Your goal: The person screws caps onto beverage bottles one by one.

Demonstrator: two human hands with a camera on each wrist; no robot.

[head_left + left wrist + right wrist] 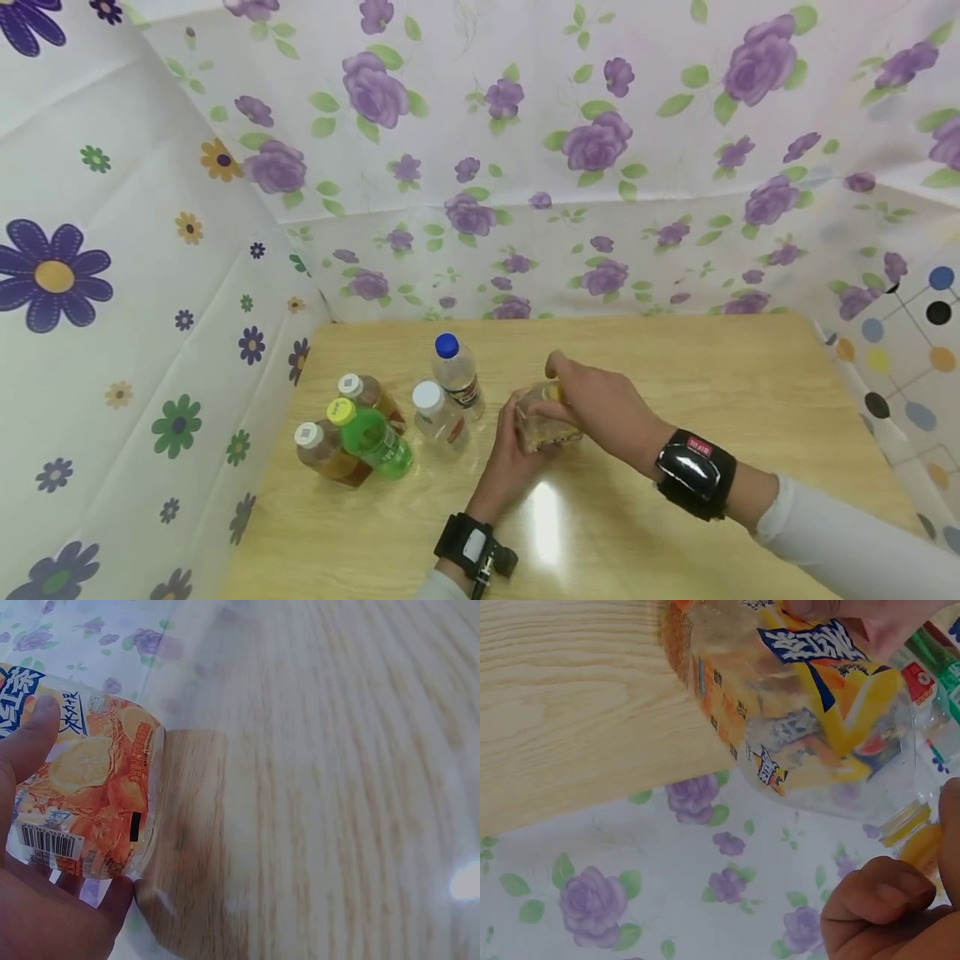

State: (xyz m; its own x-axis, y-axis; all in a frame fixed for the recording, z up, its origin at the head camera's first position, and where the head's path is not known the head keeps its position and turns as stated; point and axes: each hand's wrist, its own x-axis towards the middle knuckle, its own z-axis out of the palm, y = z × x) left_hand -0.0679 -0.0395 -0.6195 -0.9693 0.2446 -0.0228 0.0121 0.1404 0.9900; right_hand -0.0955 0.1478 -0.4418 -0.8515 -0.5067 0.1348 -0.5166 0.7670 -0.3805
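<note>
A clear plastic drink bottle (549, 429) with an orange, citrus-printed label (90, 776) is between both hands over the table. My left hand (513, 457) grips it round the body, with the thumb across the label in the left wrist view. At its neck, my right hand (611, 408) pinches the yellow cap (922, 847) between thumb and curled fingers. The cap sits at the mouth; whether it is loose I cannot tell. No liquid shows through the bottle's clear shoulder. In the head view the right hand partly hides the neck and cap.
Left of the hands stand a blue-capped clear bottle (459, 379), a white-capped clear bottle (441, 423), a green bottle (378, 446) and two bottles of amber liquid (337, 454). Flower-printed sheets (525, 208) hang behind and beside the wooden table (720, 375).
</note>
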